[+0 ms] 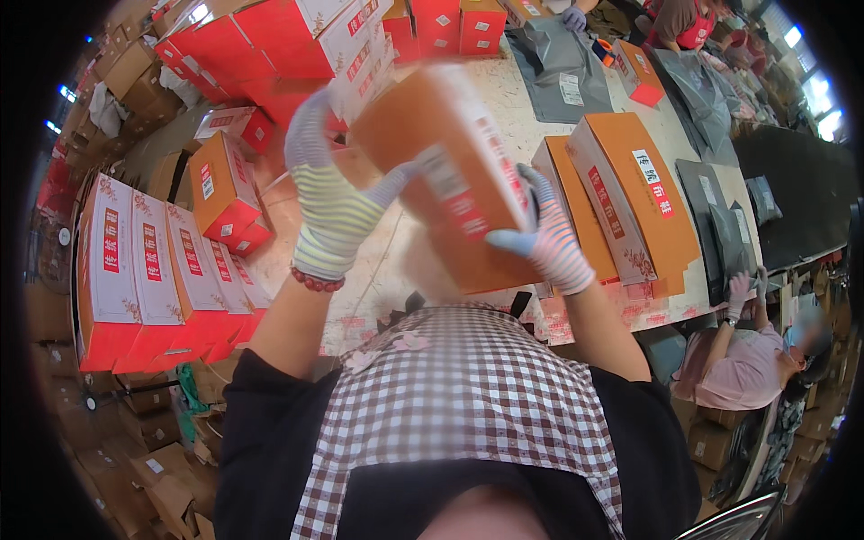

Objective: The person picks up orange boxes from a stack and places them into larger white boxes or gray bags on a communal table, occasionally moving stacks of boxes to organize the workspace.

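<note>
Both hands gloved in striped knit, raised above the near edge of the worktop (526,99). Left hand (328,193): fingers spread, curled round the left end of an orange box (450,171), thumb reaching onto its face. Right hand (544,234): fingers closed against the box's lower right side, gripping it. The box is held between the two hands, tilted, clear of the worktop surface; its outline is motion-blurred, so exact finger contact cannot be read.

Open room: a bare pale strip of worktop lies under and just left of the held box. To its right, two flat orange boxes (630,193) lie stacked near the near-right edge, close beside the right hand. Grey mailing bags (558,67) lie toward the far edge. A row of red-and-white cartons (148,270) stands off the left side, and red cartons (270,45) are piled at the far-left corner.

Another person in pink (747,360) sits beyond the right edge, and a third (684,22) works at the far edge.
</note>
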`<state>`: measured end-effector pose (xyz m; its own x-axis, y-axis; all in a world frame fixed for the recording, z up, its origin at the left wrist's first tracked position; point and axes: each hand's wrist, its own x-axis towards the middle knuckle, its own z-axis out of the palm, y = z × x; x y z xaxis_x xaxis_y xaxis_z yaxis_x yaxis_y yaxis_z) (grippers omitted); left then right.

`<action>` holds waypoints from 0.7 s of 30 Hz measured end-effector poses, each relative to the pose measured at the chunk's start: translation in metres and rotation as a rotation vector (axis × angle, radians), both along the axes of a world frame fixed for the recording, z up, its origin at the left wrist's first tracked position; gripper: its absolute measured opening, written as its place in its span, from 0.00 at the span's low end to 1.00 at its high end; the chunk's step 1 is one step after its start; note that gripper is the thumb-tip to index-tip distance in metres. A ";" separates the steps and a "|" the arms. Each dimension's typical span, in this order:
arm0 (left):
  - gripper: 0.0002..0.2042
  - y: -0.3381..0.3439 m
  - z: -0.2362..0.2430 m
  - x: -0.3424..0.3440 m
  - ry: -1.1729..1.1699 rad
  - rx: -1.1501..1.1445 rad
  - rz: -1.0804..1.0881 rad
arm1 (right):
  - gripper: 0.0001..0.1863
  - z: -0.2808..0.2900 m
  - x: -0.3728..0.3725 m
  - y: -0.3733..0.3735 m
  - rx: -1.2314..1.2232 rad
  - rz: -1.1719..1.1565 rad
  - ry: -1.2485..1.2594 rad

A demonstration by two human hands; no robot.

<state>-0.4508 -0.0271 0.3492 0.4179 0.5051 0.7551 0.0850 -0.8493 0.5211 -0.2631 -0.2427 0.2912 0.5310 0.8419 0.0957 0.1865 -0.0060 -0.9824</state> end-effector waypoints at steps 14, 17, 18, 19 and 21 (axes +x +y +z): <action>0.23 -0.034 -0.133 0.018 0.137 -1.507 -0.894 | 0.52 0.032 -0.050 0.020 -0.533 -0.253 -0.959; 0.26 -0.036 -0.066 0.011 0.216 -1.636 -0.918 | 0.48 0.038 -0.033 0.003 -0.310 -0.226 -0.722; 0.28 -0.032 -0.057 0.007 0.257 -1.618 -0.950 | 0.48 0.040 -0.030 0.000 -0.276 -0.206 -0.647; 0.27 -0.030 -0.058 0.005 0.267 -1.649 -0.961 | 0.47 0.040 -0.029 -0.001 -0.241 -0.187 -0.572; 0.24 -0.022 -0.060 0.001 0.274 -1.708 -0.980 | 0.46 0.039 -0.032 0.003 -0.247 -0.207 -0.603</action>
